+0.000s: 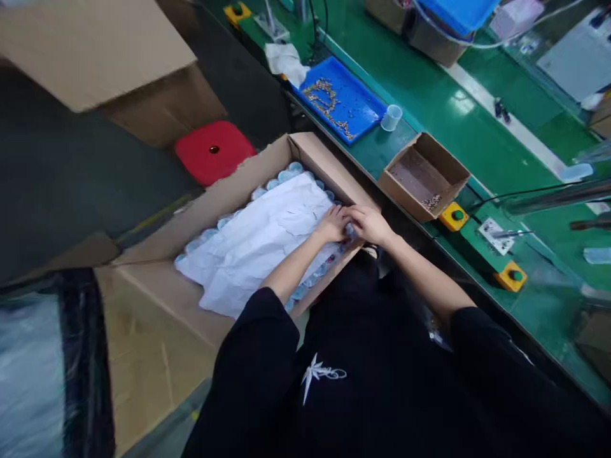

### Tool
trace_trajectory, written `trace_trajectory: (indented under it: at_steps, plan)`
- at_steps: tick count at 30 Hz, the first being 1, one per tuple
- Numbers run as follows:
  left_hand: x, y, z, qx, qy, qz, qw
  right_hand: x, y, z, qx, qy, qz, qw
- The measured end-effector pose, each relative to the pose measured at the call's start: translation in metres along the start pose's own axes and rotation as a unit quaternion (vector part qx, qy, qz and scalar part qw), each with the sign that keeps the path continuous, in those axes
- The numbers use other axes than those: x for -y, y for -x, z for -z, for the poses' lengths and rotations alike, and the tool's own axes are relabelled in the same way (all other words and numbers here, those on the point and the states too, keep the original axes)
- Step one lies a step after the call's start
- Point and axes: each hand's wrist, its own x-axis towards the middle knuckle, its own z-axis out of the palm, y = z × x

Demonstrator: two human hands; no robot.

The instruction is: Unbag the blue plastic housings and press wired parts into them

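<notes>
Head view, looking down over black sleeves at an open cardboard carton (267, 166) beside a green workbench (429, 95). Carton packed with rows of small clear round containers (286, 173), showing only along the far and near edges. Most of the layer covered by a crumpled white paper sheet (258, 242).

Judged from that: filling of this layer mostly done, sheet already laid over it, only the carton's near right corner uncovered and being worked on. Depth of carton and any layers beneath hidden.

At that corner, left hand (333, 224) and right hand (370, 224) side by side, touching each other, resting at the edge of the sheet. Left fingers (340, 216) bent and held together, tips turned toward the right hand. Right fingers (357, 219) likewise curled and close together, tips meeting the left. Between the fingertips, a glimpse of one small clear container (350, 231), just inside the carton's corner. Too small and too covered to tell whether pinched or merely touched.

On the bench, well apart from the hands: blue tray (365, 108) strewn with small brownish parts, clear cup (391, 117) just beside it, small open box (424, 175) with a few parts in one corner, yellow button housing (454, 216) near that box. Red stool (214, 151) beyond the carton's far wall.
</notes>
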Motion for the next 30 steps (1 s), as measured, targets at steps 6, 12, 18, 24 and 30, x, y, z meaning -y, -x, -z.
trace_trajectory:
  at_steps: [6,12,18,24,30]
  plan:
    - [0.019,-0.029,-0.005,0.052,-0.006,-0.1,0.994,-0.004,0.112,0.004,-0.073,-0.034,-0.082,0.993]
    - [0.021,-0.037,-0.013,0.064,0.0,-0.137,0.989,0.009,0.31,-0.004,-0.123,-0.022,-0.362,0.924]
    - [0.021,-0.03,0.005,0.051,0.05,-0.081,0.994,0.045,0.395,-0.03,-0.174,-0.018,-0.529,0.83]
    - [0.024,0.008,0.049,-0.166,0.288,0.091,0.939,0.046,0.4,-0.051,-0.196,-0.047,-0.583,0.787]
    - [-0.004,0.033,0.123,-0.292,0.481,0.144,0.814,0.038,0.387,-0.04,-0.198,-0.104,-0.572,0.79]
